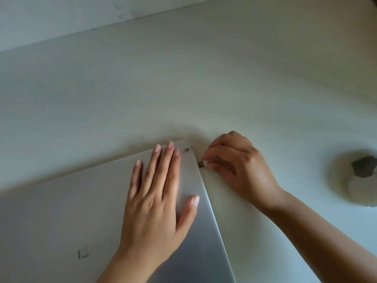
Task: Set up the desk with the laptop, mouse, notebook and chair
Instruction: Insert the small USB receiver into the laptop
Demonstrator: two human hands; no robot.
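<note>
A desk corner in a home or small office: a pale, wood-grained counter (pixel 204 78) set against a plain whitish wall (pixel 61 17), a closed silver-grey laptop (pixel 61 211) lying on it, and a round cable hole (pixel 355 180) cut through the top.

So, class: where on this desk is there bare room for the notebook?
Free: the wide desk stretch between the closed laptop and the wall. Crowded: the laptop's right edge, where the right hand pinches a small plug and the left hand presses down.
</note>
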